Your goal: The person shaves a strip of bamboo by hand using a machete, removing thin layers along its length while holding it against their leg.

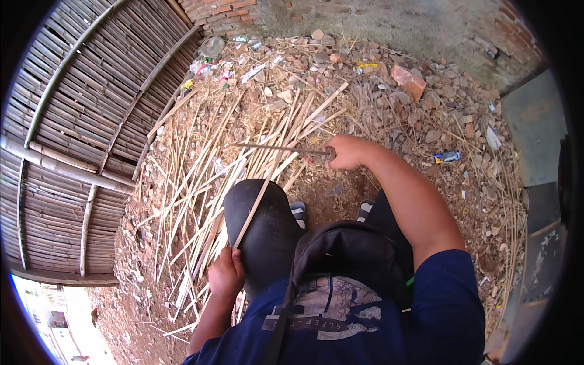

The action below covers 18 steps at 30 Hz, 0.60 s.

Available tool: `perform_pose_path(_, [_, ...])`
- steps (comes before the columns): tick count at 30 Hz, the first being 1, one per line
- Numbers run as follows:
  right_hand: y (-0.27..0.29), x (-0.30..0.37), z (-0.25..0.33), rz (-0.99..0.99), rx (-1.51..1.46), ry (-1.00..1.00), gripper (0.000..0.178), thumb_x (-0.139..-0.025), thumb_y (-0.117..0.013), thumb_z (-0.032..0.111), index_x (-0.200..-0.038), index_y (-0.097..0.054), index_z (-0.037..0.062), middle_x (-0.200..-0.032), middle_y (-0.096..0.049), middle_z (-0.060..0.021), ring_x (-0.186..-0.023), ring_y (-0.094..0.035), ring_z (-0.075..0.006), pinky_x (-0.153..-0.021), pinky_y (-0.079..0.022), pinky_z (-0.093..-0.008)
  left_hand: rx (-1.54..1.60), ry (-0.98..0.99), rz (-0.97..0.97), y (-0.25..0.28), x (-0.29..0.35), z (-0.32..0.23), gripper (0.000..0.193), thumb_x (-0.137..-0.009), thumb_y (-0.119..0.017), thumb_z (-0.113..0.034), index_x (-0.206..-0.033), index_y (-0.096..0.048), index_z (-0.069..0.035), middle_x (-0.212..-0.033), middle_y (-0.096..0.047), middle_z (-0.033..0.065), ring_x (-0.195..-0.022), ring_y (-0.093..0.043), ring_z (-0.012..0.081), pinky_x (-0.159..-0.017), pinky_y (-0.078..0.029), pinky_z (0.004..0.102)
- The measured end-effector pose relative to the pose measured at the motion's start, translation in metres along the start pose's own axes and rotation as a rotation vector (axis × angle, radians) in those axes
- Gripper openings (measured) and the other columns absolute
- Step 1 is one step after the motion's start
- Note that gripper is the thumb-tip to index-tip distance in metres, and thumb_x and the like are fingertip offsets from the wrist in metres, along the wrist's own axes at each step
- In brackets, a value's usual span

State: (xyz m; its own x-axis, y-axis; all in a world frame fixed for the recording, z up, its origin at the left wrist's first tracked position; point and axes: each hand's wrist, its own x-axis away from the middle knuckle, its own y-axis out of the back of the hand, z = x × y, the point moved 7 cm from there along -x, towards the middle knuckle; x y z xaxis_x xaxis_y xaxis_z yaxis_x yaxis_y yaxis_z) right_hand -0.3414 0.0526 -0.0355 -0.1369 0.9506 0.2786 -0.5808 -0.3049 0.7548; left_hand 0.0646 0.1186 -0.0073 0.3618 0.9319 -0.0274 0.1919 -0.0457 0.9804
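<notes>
My left hand (226, 272) is closed around the lower end of a long, pale bamboo strip (258, 202). This strip slants up across my left knee (248, 193), over dark trousers, toward the knife. In my right hand (348, 152), the fingers wrap around the handle of a long, thin, rusty-looking knife (277, 148). Its narrow blade points left and lies above the far part of the strip; whether the two touch, I cannot tell. Beneath and beyond my left knee spreads a loose heap of split bamboo strips (193, 204).
Bamboo slat wall (73, 91) rises on the left, and a brick-and-plaster wall (377, 27) closes off the back. Rubble litters the ground, with a broken brick (408, 82) and a blue wrapper (447, 157). Grey panels (538, 131) stand at right. A black bag (350, 258) rests against my lap.
</notes>
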Motion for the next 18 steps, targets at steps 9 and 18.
perform_pose_path(9, [-0.013, 0.008, 0.052, 0.039, 0.139, 0.082, 0.028, -0.078, -0.069, 0.016, -0.105, -0.073, 0.008, -0.092, -0.072, -0.0175, -0.089, -0.071, -0.0316, -0.079, -0.055, -0.0474, -0.028, 0.031, 0.057, 0.008, 0.002, -0.004, 0.03, -0.105, -0.046, -0.033, -0.095, -0.054, -0.005, -0.074, -0.065, 0.0244, -0.067, -0.064, 0.0478, -0.061, -0.048, 0.0592])
perform_pose_path(18, [0.005, 0.014, 0.058, -0.074, 0.141, 0.023, 0.028, -0.075, -0.067, 0.016, -0.101, -0.073, 0.0078, -0.093, -0.071, -0.0185, -0.089, -0.07, -0.0361, -0.079, -0.055, -0.0472, -0.056, 0.041, 0.062, 0.009, 0.0, -0.006, 0.03, -0.105, -0.046, -0.033, -0.097, -0.055, -0.006, -0.074, -0.066, 0.0238, -0.067, -0.065, 0.0465, -0.06, -0.049, 0.0582])
